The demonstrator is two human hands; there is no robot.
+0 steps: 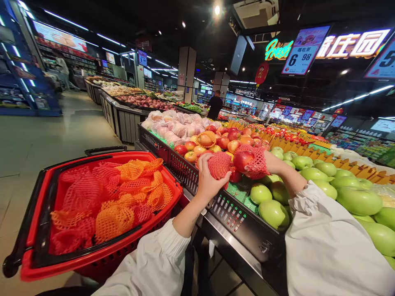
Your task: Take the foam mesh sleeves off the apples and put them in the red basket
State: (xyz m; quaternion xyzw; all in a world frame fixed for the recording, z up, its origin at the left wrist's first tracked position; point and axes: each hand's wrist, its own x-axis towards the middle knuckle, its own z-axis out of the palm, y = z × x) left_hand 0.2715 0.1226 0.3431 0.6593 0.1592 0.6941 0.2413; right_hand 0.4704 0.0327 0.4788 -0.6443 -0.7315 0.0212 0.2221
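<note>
Left hand (210, 176): curled around one rounded pink-netted fruit (219, 165), thumb on the near side and fingers on the far side, grip closed to the fruit's width.

Right hand (273, 163): fingers hidden behind fruit and netting; how far it is closed, and on what exactly, cannot be told. Directly before it, one part-sleeved apple (243, 160), red skin bare toward the left hand, pink foam net (258, 163) bunched about the other end. Both fruits sit close together above the front of a black crate (247, 224).

Crate contents: red apples (233, 135), mostly bare, heaped beyond the hands; one orange-netted apple (206, 139) among them; green apples (273, 213) to the right; bagged fruit (179, 127) at the far left end. Green matting (239, 192) shows between. Metal-edged table (234, 251) beneath.

Basket (101, 263), red with black handle, beside the table on the left: pink nets (83, 191) and orange nets (114, 222), many apparently limp; whether any enclose fruit cannot be told.

Condition of work, as judged: under way. Left-hand piece looks separated from the heap and covered; right-hand piece only partly covered; many red apples remain in the crate, unsleeved.
</note>
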